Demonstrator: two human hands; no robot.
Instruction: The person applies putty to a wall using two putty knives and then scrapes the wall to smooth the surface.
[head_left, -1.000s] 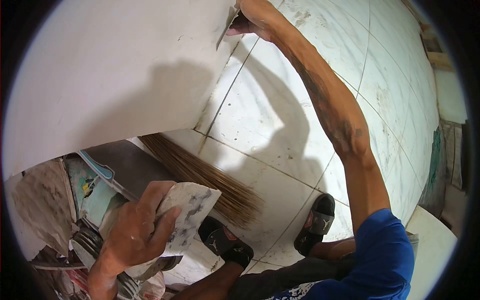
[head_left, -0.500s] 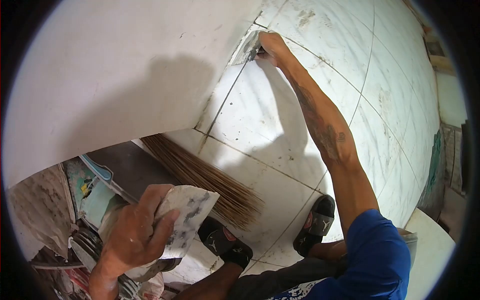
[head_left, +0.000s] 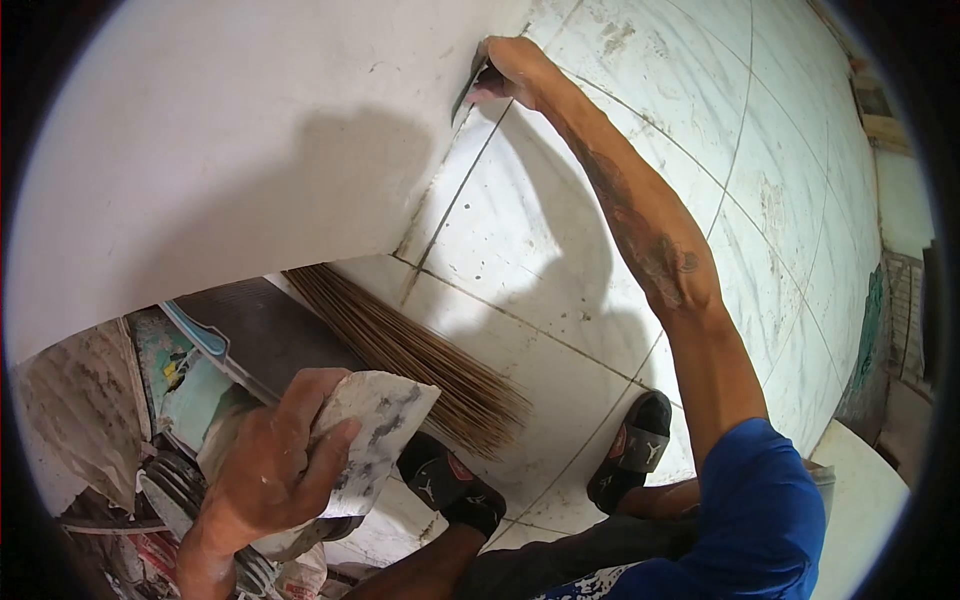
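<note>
My left hand (head_left: 275, 465), dusted with white, grips a flat pale plate (head_left: 380, 430) with grey smears on its face. It is held up at the lower left, above the floor. My right arm reaches far forward to the base of the white wall (head_left: 270, 170). There my right hand (head_left: 512, 72) is closed round a putty knife (head_left: 466, 92), its wide blade seen nearly edge-on against the wall. My fingers hide its handle. The white marbled floor tiles (head_left: 490, 220) beneath carry dark specks.
A stick broom (head_left: 410, 360) lies on the floor beside a dark flat panel (head_left: 265, 325). Cluttered scrap and a crumpled brown sheet (head_left: 80, 410) fill the lower left. My feet in black slides (head_left: 635, 450) stand on the tiles. A pale curved surface (head_left: 865, 500) is at lower right.
My right hand has moved up and left, from the floor edge onto the wall, and the blade has turned from flat to nearly edge-on. My left hand has stayed put with the plate.
</note>
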